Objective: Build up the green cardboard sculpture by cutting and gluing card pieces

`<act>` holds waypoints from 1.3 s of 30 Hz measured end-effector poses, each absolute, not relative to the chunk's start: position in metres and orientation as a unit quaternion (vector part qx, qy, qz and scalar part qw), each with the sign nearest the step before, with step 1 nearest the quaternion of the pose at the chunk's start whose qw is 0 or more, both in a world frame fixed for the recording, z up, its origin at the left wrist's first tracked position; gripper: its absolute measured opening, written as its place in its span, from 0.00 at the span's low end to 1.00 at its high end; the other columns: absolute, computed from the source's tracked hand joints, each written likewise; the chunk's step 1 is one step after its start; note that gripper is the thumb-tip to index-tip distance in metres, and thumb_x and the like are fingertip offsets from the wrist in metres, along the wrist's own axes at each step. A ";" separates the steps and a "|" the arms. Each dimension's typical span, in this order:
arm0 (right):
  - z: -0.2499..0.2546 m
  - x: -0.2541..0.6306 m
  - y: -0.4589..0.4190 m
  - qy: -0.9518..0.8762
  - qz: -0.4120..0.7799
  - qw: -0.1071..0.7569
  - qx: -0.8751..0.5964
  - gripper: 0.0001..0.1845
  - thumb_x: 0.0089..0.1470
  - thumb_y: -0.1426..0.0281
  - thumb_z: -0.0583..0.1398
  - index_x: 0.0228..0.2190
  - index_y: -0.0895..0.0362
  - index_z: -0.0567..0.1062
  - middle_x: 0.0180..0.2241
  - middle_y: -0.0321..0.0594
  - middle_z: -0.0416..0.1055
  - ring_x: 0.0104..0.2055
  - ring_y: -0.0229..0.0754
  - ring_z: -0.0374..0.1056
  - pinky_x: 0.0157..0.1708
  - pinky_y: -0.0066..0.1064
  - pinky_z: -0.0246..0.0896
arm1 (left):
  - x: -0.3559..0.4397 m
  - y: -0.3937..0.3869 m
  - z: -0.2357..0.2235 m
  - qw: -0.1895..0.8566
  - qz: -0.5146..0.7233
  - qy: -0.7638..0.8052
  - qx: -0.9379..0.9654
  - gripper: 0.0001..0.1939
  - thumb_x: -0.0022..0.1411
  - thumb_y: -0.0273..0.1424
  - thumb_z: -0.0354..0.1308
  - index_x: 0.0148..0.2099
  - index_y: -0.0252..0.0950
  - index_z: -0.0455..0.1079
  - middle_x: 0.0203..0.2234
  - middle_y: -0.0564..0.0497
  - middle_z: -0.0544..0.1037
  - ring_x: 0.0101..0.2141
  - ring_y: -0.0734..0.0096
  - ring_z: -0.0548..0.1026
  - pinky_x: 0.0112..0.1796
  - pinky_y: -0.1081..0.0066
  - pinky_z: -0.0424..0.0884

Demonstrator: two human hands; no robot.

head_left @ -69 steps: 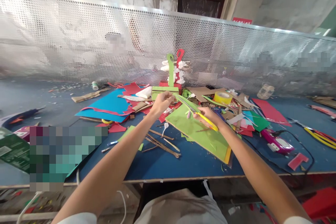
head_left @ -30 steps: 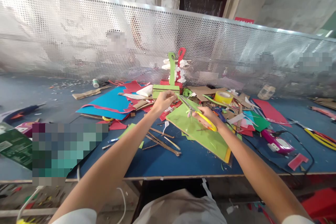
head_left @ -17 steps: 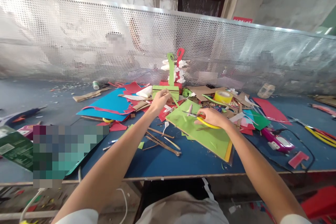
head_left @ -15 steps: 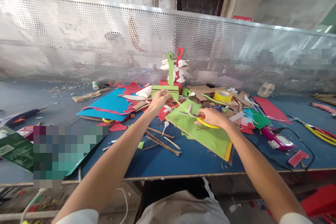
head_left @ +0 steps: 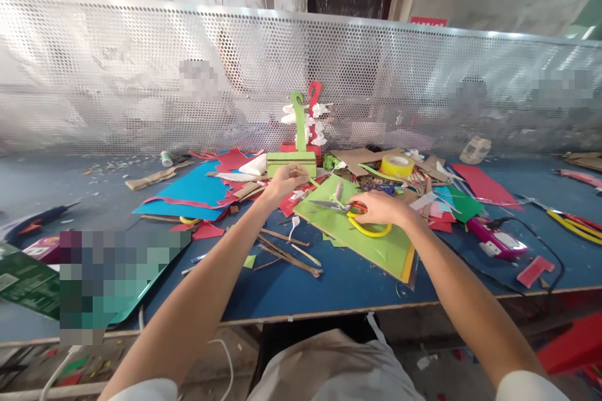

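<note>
My right hand is closed on a pair of scissors with yellow and orange-red handles; the blades point left above a green sheet. My left hand pinches a narrow green paper strip, its end sticking out to the right of the fingers. Beside the scissor blades shows a small pale green piece. Just behind my left hand stands a green paper box with dark stripes. From behind it rise a green curled-top strip and a red one, with white flower shapes.
Blue sheets, red scraps, brown cardboard and a yellow tape roll cover the table's middle. Twigs lie near the front. Pliers and a magenta device are on the right. A perforated metal screen closes off the back.
The green strip spanned from my left hand towards the scissors; now only a short end shows at the fingers. The scissors have turned, showing blades and yellow loop more fully.
</note>
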State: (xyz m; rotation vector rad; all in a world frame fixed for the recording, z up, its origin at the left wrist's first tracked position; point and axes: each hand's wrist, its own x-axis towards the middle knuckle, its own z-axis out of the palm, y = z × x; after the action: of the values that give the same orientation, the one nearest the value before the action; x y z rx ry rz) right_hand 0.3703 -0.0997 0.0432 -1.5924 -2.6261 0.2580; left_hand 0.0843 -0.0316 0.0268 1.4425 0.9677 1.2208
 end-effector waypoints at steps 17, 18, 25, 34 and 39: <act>0.041 0.372 -0.096 -0.824 0.065 0.231 -0.513 0.26 0.58 0.58 0.70 0.55 0.50 0.75 0.48 0.44 0.82 0.43 0.48 0.78 0.42 0.36 0.69 | 0.078 -0.019 0.011 0.436 0.435 0.374 0.693 0.13 0.51 0.35 0.73 0.37 0.35 0.77 0.24 0.52 0.78 0.24 0.73 0.73 0.27 0.73 0.68; 0.039 0.368 -0.095 -0.828 0.062 0.247 -0.499 0.27 0.58 0.59 0.71 0.57 0.50 0.74 0.50 0.44 0.81 0.44 0.48 0.78 0.43 0.36 0.69 | 0.079 -0.021 0.013 0.437 0.433 0.375 0.693 0.13 0.51 0.35 0.73 0.37 0.35 0.77 0.25 0.52 0.78 0.24 0.73 0.74 0.28 0.72 0.69; 0.028 0.347 -0.086 -0.834 0.054 0.318 -0.448 0.18 0.64 0.69 0.67 0.54 0.53 0.80 0.49 0.44 0.83 0.47 0.48 0.80 0.50 0.37 0.70 | 0.085 -0.025 0.014 0.452 0.438 0.364 0.687 0.18 0.51 0.40 0.75 0.39 0.35 0.78 0.28 0.49 0.81 0.29 0.70 0.78 0.32 0.71 0.73; 0.016 0.347 -0.075 -0.832 0.066 0.345 -0.429 0.14 0.64 0.65 0.68 0.50 0.54 0.84 0.48 0.44 0.84 0.45 0.49 0.81 0.48 0.36 0.72 | 0.083 -0.019 0.008 0.433 0.427 0.368 0.704 0.21 0.50 0.43 0.77 0.41 0.35 0.80 0.28 0.47 0.84 0.27 0.69 0.78 0.29 0.71 0.72; 0.012 0.340 -0.072 -0.835 0.037 0.345 -0.427 0.11 0.65 0.69 0.66 0.47 0.54 0.86 0.46 0.46 0.85 0.47 0.50 0.81 0.50 0.37 0.71 | 0.083 -0.018 0.003 0.462 0.424 0.351 0.695 0.25 0.49 0.47 0.77 0.42 0.35 0.80 0.31 0.46 0.85 0.28 0.69 0.79 0.32 0.70 0.73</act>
State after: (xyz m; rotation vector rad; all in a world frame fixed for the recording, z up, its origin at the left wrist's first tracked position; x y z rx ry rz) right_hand 0.3404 -0.0715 0.0119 -1.1088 -2.1692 0.0954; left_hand 0.0830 -0.0180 0.0027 1.7102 0.8636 1.0422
